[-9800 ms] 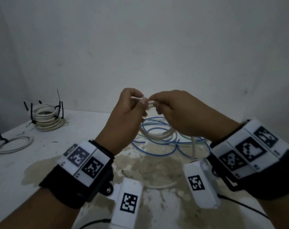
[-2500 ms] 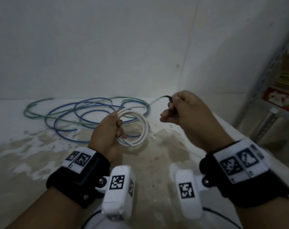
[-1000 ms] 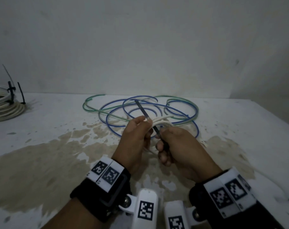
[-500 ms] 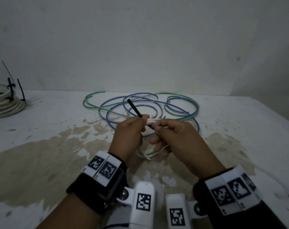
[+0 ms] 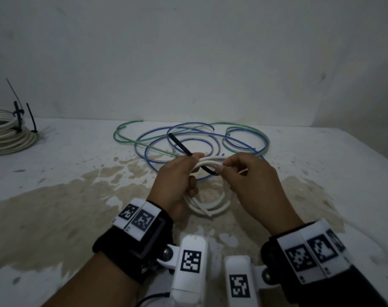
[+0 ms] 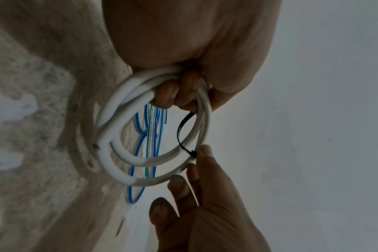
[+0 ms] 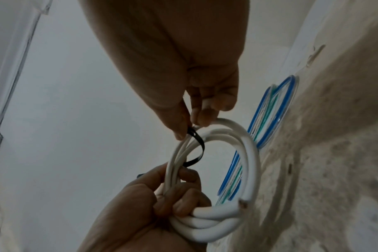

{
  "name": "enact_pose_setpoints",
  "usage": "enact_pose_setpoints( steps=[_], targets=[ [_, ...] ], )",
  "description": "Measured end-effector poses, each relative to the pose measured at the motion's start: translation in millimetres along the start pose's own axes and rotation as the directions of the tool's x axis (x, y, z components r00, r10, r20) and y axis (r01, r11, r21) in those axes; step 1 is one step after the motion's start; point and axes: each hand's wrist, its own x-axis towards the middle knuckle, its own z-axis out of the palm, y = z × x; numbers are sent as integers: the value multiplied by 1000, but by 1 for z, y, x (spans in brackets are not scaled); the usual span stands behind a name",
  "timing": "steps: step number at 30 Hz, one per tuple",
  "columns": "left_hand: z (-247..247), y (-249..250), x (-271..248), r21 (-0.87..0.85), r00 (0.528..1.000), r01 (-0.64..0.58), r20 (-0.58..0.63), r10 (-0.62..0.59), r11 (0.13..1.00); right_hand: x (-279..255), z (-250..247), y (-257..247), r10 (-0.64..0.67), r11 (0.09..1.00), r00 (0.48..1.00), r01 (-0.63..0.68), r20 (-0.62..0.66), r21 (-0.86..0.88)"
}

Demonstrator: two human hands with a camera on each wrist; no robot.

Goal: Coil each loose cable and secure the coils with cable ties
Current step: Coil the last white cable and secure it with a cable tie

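Note:
A small white cable coil (image 5: 210,209) hangs above the stained table, gripped on its left side by my left hand (image 5: 184,171). In the left wrist view my left hand's fingers (image 6: 175,95) curl round the coil (image 6: 119,170). A black cable tie (image 5: 180,145) passes through the coil's top. Its tail sticks out up and left past my left thumb. My right hand (image 5: 229,168) pinches the tie's head end against the strands. The right wrist view shows my right thumb and forefinger (image 7: 192,124) on the tie (image 7: 200,145), which curves inside the coil (image 7: 251,153).
Loose blue and green cables (image 5: 233,135) lie tangled on the table just beyond my hands. A white coil (image 5: 9,134) bound with black ties sits at the far left. The table (image 5: 55,207) is stained brown, with a wall behind and an edge on the right.
Since 2.5 s ago my right hand has brought the black tie to the coil and passed it through. In the last half second my hands moved slightly apart, baring the top strands.

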Motion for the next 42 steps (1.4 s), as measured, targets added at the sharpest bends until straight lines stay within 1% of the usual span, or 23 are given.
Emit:
enact_pose_setpoints(
  steps=[3, 4, 6, 8, 11, 13, 15, 19, 22, 24, 27, 30, 33, 36, 39, 42],
  targets=[
    [1, 1, 0, -13, 1000, 14, -8, -14, 1000, -1, -1, -3, -86, 996, 996, 85, -16, -37],
    [2, 1, -1, 13, 1000, 6, -13, -6, 1000, -1, -1, -4, -117, 992, 993, 116, -18, -38],
    [2, 0, -1, 127, 999, -37, -21, 40, 991, -2, -1, -6, -150, 989, 989, 150, -7, 14],
    [3, -1, -3, 243, 995, -92, -9, 97, 966, -2, 1, -7, -141, 986, 990, 138, 23, 97],
    [7, -3, -6, 341, 984, -170, 0, 180, 925, -2, 4, -9, -108, 969, 990, 85, 88, 234],
    [9, -2, -7, 408, 966, -233, -9, 259, 883, -2, 5, -9, -88, 952, 983, 35, 160, 304],
    [7, -1, -8, 476, 939, -306, 12, 342, 824, -4, 5, -10, -104, 947, 975, 36, 196, 321],
    [3, 3, -8, 583, 903, -387, 84, 420, 715, -5, 6, -11, -133, 944, 984, 90, 117, 317],
    [-1, 5, -5, 634, 880, -398, 60, 471, 663, -4, 7, -9, -104, 946, 994, 91, 25, 311],
    [-3, 5, -4, 651, 881, -390, 58, 469, 652, -4, 7, -10, -74, 934, 997, 82, -37, 347],
    [-2, 6, -5, 690, 883, -401, 117, 455, 602, -5, 5, -14, -39, 914, 994, 77, -102, 397],
    [-1, 8, -8, 710, 870, -433, 166, 465, 556, -5, 3, -13, -43, 938, 985, 97, -166, 333],
    [2, 6, -11, 708, 850, -480, 228, 475, 518, -5, 2, -12, -72, 965, 976, 121, -206, 234],
    [5, 5, -14, 732, 831, -509, 282, 479, 453, -4, 1, -12, -75, 971, 970, 124, -230, 204],
    [5, 5, -15, 729, 820, -523, 289, 494, 441, -4, 2, -13, -70, 972, 972, 117, -224, 206],
    [4, 5, -14, 731, 822, -517, 278, 497, 446, -4, 3, -13, -64, 971, 973, 112, -220, 213]
  ],
)
